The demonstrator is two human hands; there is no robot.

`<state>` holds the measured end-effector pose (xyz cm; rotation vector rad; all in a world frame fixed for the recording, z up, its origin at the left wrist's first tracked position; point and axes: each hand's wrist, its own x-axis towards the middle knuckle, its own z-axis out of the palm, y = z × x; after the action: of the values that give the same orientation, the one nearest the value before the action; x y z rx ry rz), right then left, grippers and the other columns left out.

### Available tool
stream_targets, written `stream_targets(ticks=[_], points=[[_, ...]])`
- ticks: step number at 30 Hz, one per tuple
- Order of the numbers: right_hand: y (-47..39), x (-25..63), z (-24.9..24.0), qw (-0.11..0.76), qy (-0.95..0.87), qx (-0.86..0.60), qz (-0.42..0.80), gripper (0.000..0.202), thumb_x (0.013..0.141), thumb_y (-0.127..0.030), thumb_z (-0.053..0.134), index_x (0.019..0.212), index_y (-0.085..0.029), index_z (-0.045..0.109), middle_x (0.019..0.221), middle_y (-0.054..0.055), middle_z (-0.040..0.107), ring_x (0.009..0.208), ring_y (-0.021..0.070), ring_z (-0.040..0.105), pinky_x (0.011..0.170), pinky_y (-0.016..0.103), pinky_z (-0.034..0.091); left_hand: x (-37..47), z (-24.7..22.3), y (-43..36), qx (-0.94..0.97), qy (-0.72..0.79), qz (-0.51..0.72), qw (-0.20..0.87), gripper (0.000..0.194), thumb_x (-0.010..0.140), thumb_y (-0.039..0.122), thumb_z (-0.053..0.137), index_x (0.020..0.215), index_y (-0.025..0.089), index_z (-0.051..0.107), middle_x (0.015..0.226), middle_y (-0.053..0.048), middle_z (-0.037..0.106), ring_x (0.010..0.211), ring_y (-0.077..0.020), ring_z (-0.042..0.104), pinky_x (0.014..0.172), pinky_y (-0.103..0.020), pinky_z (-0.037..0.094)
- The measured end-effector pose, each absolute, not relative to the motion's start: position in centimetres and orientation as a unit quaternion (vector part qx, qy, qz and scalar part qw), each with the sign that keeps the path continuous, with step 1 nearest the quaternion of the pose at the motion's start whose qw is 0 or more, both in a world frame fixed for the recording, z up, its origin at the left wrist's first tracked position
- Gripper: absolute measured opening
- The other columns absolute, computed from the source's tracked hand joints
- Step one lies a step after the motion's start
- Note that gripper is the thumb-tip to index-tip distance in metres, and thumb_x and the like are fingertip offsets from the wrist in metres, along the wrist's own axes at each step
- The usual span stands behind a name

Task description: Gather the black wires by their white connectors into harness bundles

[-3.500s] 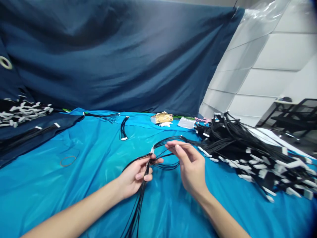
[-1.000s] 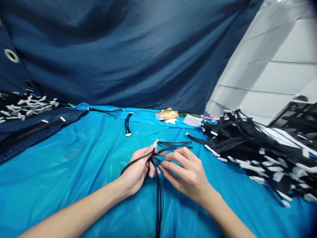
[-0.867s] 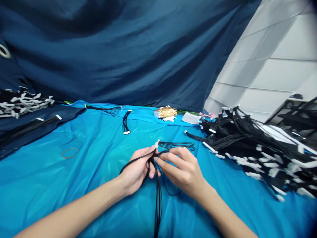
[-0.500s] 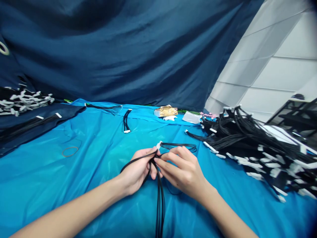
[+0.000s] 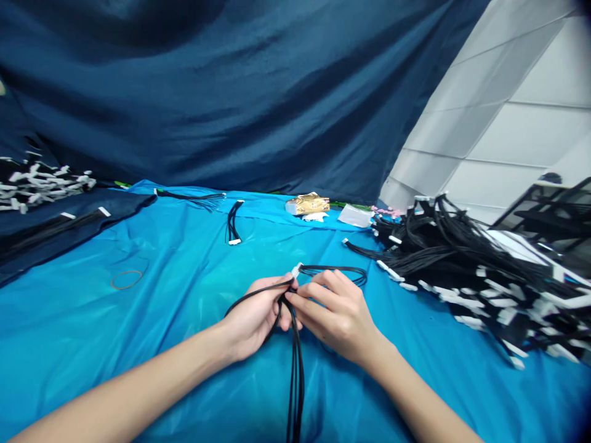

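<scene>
A black cable bundle (image 5: 296,381) with a white connector (image 5: 297,270) is held between both hands over the blue sheet. My left hand (image 5: 258,314) grips it just below the connector, and one cable loops over the palm and round behind the hand. My right hand (image 5: 339,311) pinches the cables with its fingertips beside the left fingers. Some cables loop out to the right above my right hand, while others hang down toward the bottom edge. The exact spot under the fingertips is partly hidden.
A large pile of black cables with white connectors (image 5: 466,301) lies at right, another pile (image 5: 41,184) at far left. Two cable bundles, a gold packet (image 5: 311,203) and a white packet (image 5: 355,215) lie at the back of the blue sheet (image 5: 184,258). A thin ring (image 5: 127,280) lies left.
The view has shifted slightly. My right fingers have moved a little along the cables; both hands still hold the bundle.
</scene>
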<state>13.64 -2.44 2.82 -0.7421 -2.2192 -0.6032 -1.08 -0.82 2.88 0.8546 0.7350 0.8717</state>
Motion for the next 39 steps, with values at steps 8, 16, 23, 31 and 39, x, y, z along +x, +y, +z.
stream_targets(ticks=[8, 16, 23, 31, 39], points=[[-2.6, 13.6, 3.3, 0.468, -0.824, -0.307, -0.083, 0.011, 0.076, -0.012, 0.058, 0.085, -0.017, 0.063, 0.075, 0.002, 0.063, 0.068, 0.0128, 0.046, 0.061, 0.028, 0.04, -1.0, 3.3, -0.8, 0.347, 0.335, 0.388, 0.785, 0.016, 0.081, 0.016, 0.044, 0.081, 0.012, 0.06, 0.046, 0.004, 0.052, 0.03, -0.0059, 0.042, 0.045, -0.024, 0.046], [-3.0, 13.9, 4.3, 0.545, -0.755, -0.361, 0.05, 0.013, 0.076, -0.012, 0.058, 0.083, -0.019, 0.066, 0.073, 0.001, 0.062, 0.068, 0.0124, 0.054, 0.062, 0.028, 0.043, -1.0, 4.1, -1.0, 0.311, 0.367, 0.38, 0.79, 0.014, 0.08, 0.012, 0.044, 0.078, 0.014, 0.058, 0.043, 0.005, 0.048, 0.029, -0.0045, 0.037, 0.044, -0.023, 0.045], [-3.0, 14.2, 4.4, 0.588, -0.703, -0.381, 0.126, 0.011, 0.077, -0.017, 0.058, 0.082, -0.021, 0.066, 0.076, 0.002, 0.062, 0.07, 0.013, 0.056, 0.059, 0.026, 0.045, -1.0, 3.9, -0.8, 0.316, 0.354, 0.366, 0.801, 0.009, 0.08, 0.016, 0.045, 0.08, 0.014, 0.055, 0.06, 0.001, 0.061, 0.03, -0.0034, 0.038, 0.045, -0.023, 0.045], [-2.7, 14.3, 4.7, 0.71, -0.531, -0.342, 0.31, 0.008, 0.077, -0.023, 0.059, 0.081, -0.021, 0.065, 0.085, 0.002, 0.064, 0.081, 0.0153, 0.061, 0.07, 0.029, 0.051, -1.2, 4.0, -0.8, 0.339, 0.338, 0.377, 0.793, 0.012, 0.083, 0.018, 0.042, 0.082, 0.014, 0.053, 0.074, -0.004, 0.066, 0.03, -0.0031, 0.038, 0.046, -0.024, 0.047], [-2.7, 17.3, 7.0, 0.817, -0.362, -0.269, 0.359, 0.015, 0.075, -0.024, 0.062, 0.089, -0.019, 0.064, 0.066, -0.005, 0.049, 0.046, 0.0005, 0.039, 0.039, 0.012, 0.033, -1.3, 3.7, -0.7, 0.378, 0.323, 0.428, 0.754, 0.013, 0.083, 0.023, 0.043, 0.077, 0.015, 0.05, 0.083, -0.005, 0.066, 0.029, -0.0022, 0.04, 0.05, -0.026, 0.049]])
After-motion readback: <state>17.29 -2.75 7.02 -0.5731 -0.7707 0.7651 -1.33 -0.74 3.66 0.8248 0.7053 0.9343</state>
